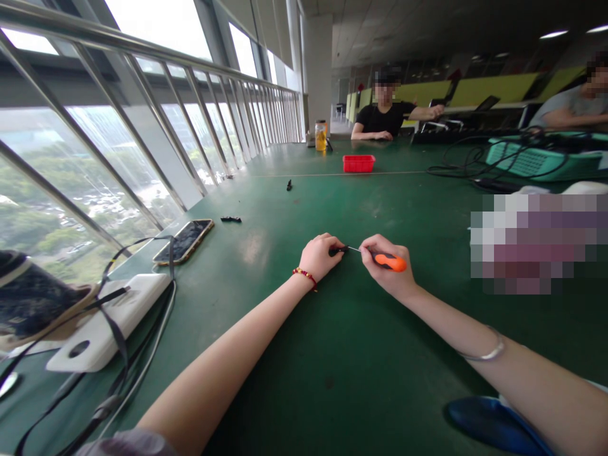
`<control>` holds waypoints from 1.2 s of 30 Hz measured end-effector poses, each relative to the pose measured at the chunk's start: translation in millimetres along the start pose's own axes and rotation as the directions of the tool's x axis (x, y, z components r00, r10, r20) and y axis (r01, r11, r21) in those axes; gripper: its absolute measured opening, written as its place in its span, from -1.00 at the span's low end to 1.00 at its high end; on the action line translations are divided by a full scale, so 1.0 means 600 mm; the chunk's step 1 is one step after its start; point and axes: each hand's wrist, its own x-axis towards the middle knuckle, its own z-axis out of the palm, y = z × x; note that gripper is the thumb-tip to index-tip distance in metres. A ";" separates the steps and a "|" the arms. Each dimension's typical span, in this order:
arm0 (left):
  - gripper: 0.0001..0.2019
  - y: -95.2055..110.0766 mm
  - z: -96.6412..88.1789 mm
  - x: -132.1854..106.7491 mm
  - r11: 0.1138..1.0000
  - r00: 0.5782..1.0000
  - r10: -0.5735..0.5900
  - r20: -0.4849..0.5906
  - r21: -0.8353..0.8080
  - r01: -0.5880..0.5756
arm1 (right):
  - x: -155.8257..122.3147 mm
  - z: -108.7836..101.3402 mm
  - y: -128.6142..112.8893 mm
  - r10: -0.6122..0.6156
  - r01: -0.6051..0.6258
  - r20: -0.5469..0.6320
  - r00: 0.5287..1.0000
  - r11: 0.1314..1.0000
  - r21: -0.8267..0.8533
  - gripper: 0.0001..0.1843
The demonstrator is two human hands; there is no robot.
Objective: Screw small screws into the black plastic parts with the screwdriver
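My left hand (320, 254) rests on the green table (342, 354), fingers closed round a small black part (336, 251) that mostly hides under them. My right hand (387, 266) grips an orange-handled screwdriver (390, 260). Its thin metal shaft points left and its tip meets the black part. The two hands are a few centimetres apart. A red bead bracelet sits on my left wrist and a silver bangle on my right forearm.
A phone (184, 240), a white power bank (107, 320) with straps and a dark cap (33, 301) lie at the left by the window railing. Small black pieces (230, 219) and a red tray (358, 163) lie farther off. Two people sit at the far end; cables and a teal device (536, 158) at right.
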 end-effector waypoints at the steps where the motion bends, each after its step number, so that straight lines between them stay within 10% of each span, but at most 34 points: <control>1: -0.86 0.000 0.000 0.000 1.000 1.000 0.000 -0.002 -0.002 0.000 | 0.000 0.000 0.000 -0.005 0.005 -0.001 1.000 1.000 0.003 -0.92; 28: -0.86 0.000 0.002 0.001 1.000 1.000 0.007 -0.015 -0.006 -0.007 | 0.000 0.002 0.000 0.023 -0.030 0.084 0.996 0.996 0.080 -0.97; 36: -0.86 -0.001 0.001 0.001 1.000 1.000 -0.005 -0.014 -0.012 0.005 | 0.000 0.006 0.001 0.060 -0.060 0.005 0.998 0.995 0.084 -0.64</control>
